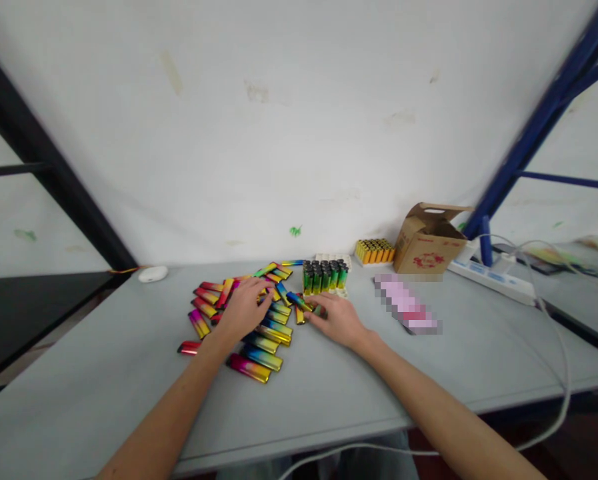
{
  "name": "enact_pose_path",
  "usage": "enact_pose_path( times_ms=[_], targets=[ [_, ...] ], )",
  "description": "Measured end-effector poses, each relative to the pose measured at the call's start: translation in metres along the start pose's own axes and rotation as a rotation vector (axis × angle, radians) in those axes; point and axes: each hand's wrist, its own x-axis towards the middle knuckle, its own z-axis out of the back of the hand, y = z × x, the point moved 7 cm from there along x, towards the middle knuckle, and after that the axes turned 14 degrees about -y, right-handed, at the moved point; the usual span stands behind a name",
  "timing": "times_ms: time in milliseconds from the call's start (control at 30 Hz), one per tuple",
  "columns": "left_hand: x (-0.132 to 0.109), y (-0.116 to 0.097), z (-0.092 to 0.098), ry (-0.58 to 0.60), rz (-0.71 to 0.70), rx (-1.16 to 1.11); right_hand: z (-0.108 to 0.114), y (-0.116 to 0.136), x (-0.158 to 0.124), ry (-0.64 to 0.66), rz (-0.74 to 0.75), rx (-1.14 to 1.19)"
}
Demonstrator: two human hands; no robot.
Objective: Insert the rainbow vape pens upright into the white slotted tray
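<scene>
A loose heap of shiny, flat tubes (262, 357) in red, pink, blue and yellow, lighter-like with dark ends, lies across the table's middle. My left hand (246, 307) reaches over the heap, fingers curved down and thumb apart; its fingertips are partly hidden. My right hand (339, 319) is at the heap's right side, thumb and fingers closed around the near end of a blue-and-yellow tube (299, 301). Just behind it, several green-and-yellow tubes (325, 277) with black tops stand upright in rows in a white holder (343, 292).
Behind the rows is another white tray (335, 257). Orange tubes (376, 252) stand at the wall beside an open cardboard box (423, 243). A blurred pink item (406, 303) lies right, near a power strip (493, 280) and cable (566, 373). A white oval object (153, 273) sits left.
</scene>
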Motion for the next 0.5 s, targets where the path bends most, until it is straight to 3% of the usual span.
enact_pose_path(
  times_ms=[267, 500],
  targets=[
    [-0.006, -0.028, -0.005, 0.035, -0.109, -0.062, 0.001, 0.012, -0.003, -0.003, 0.188, 0.133],
    [-0.015, -0.035, -0.012, 0.136, -0.128, -0.104, -0.003, 0.015, -0.005, 0.062, 0.234, 0.132]
  ],
)
